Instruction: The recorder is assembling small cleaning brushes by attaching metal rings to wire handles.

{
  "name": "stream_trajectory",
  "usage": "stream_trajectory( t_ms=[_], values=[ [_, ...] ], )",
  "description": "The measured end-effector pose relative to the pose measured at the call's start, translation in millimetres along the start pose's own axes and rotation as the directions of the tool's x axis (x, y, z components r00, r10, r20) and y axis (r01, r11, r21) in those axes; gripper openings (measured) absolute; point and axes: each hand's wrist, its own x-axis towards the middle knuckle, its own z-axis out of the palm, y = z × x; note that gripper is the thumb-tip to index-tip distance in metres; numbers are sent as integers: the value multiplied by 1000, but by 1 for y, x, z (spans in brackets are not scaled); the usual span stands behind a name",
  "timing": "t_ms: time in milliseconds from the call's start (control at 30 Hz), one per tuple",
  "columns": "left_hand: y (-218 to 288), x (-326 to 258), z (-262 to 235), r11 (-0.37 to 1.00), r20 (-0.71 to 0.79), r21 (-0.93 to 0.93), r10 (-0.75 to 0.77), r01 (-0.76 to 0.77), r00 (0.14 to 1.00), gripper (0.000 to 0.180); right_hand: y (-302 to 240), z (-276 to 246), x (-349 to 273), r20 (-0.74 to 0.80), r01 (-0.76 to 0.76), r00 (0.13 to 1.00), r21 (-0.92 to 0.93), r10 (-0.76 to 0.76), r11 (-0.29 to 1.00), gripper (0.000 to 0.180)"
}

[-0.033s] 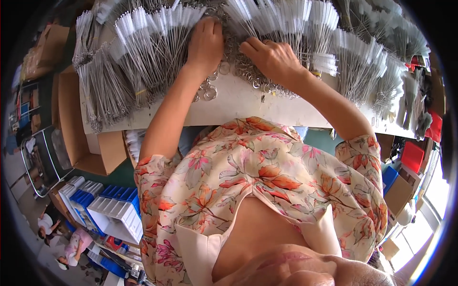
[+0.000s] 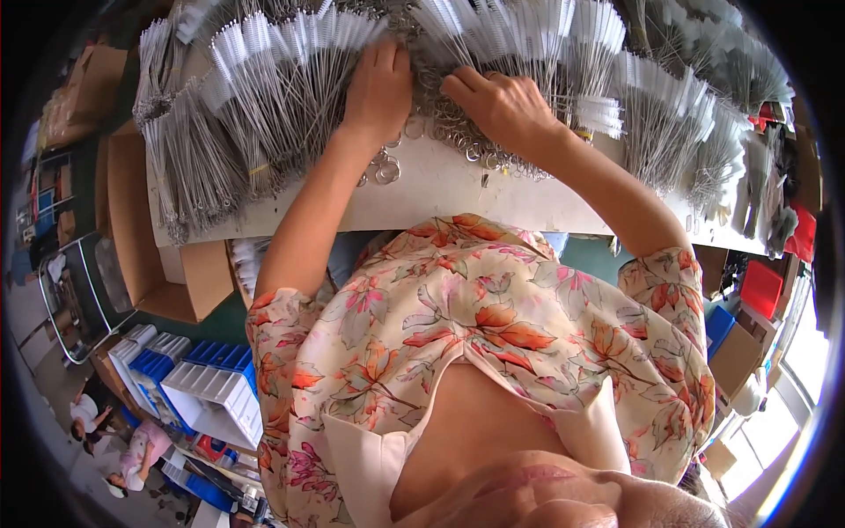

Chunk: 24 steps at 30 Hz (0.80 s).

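Over the pile of metal split rings [image 2: 458, 134] my left hand [image 2: 378, 97] reaches away from me, its fingers bent and close together. My right hand [image 2: 503, 106] is at the right side of the same pile, thumb and fingers pinched and pointing left. The backs of the hands hide whatever is in either grip. Left of my left hand lie thin wire brushes [image 2: 290, 97] with white bristles at their far ends. More white-bristled brushes [image 2: 546, 44] fan out beyond my right hand. A few loose rings [image 2: 385, 169] lie by my left wrist.
The pale table [image 2: 422, 198] has its near edge by my body. More brush bundles [image 2: 664, 123] lie at the right. An open cardboard box [image 2: 180, 282] stands left of the table, with blue and white plastic bins [image 2: 216, 396] nearer. Two people [image 2: 141, 453] are in the lower left background.
My left hand has drawn back slightly toward me over the rings. The right hand stays at almost the same place.
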Motion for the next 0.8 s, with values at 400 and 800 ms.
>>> stream_trajectory(
  t_ms=[400,800],
  values=[
    [70,-28,-32,949,126,-313,92,-48,988,41,-3,-11,6,57,-173,985,199,164,965,14],
    [29,-28,-76,984,365,-17,170,-175,916,40,-11,-8,6,139,-124,985,139,105,983,18]
  ],
)
